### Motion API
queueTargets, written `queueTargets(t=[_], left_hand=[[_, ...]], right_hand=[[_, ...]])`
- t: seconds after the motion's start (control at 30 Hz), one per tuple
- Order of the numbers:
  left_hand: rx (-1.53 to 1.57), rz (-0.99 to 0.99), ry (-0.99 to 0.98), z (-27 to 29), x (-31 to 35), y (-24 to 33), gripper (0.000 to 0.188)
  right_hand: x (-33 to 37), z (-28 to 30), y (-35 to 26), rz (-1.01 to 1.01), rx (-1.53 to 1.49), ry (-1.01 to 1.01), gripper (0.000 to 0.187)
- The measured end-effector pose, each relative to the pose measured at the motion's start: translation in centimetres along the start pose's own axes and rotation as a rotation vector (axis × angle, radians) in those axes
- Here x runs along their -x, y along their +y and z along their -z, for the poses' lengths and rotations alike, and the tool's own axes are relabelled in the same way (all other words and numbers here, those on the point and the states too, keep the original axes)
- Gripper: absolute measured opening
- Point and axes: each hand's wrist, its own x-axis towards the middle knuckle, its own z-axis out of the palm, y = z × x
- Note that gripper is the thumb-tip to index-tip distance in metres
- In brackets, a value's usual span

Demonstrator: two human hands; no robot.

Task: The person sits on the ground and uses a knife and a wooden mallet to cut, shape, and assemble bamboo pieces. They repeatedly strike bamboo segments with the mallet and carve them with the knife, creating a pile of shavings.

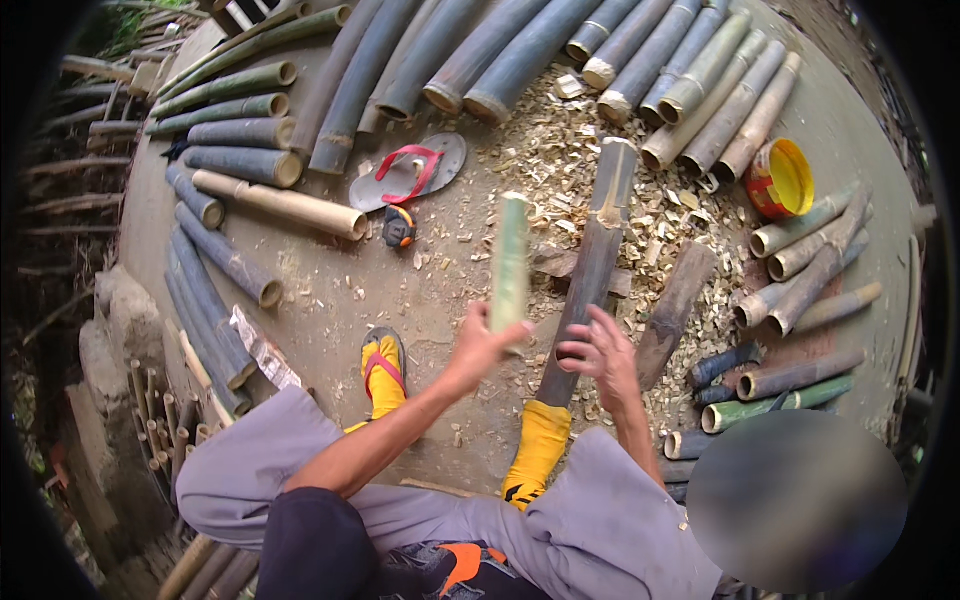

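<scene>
My left hand (pixel 478 345) is closed round the lower end of a short green bamboo piece (pixel 511 255), which points away from me and is slightly blurred. My right hand (pixel 608 358) is empty, its fingers apart and a little bent. Its fingertips overlap the lower part of a dark bamboo pole (pixel 592 262); whether they touch it I cannot tell. That pole slants over a wooden block (pixel 557 262), its near end at my yellow-socked foot (pixel 540 447). Right of it lies a short thick brown log (pixel 677 312).
Wood chips (pixel 660 215) cover the ground ahead. Cut bamboo poles (pixel 535 55) lie round the far and side edges. A loose grey sandal (pixel 410 172), a black-and-orange tape measure (pixel 400 226) and a red-and-yellow bucket (pixel 780 178) also lie about. My other foot (pixel 384 375) wears a sandal.
</scene>
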Motion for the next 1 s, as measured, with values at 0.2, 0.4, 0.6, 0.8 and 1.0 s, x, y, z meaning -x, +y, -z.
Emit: queueTargets(t=[0.2, 0.4, 0.6, 0.8, 1.0], left_hand=[[-0.699, -0.165, -0.646, 5.4, 1.9, 4.8, 0.061], [-1.546, -0.081, -0.042, 28.0, 1.6, 9.4, 0.051], [-1.26, 0.049, 0.399, 42.7, 8.6, 1.6, 0.046], [-0.815, 0.205, 0.895, 44.8, 7.3, -15.0, 0.085], [-0.648, 0.157, 0.927, 33.7, 1.3, -19.7, 0.081]], right_hand=[[1.7, -2.5, -0.2, -0.104, 0.044, -0.186, 0.046], [11.0, -0.1, 1.2, 0.285, 0.603, 0.148, 0.064], [19.1, -0.2, 5.0, 0.273, 0.507, 0.314, 0.064], [19.4, -0.7, 5.9, 0.414, 0.448, 0.263, 0.057], [18.2, -1.2, 5.4, 0.396, 0.393, 0.163, 0.052]])
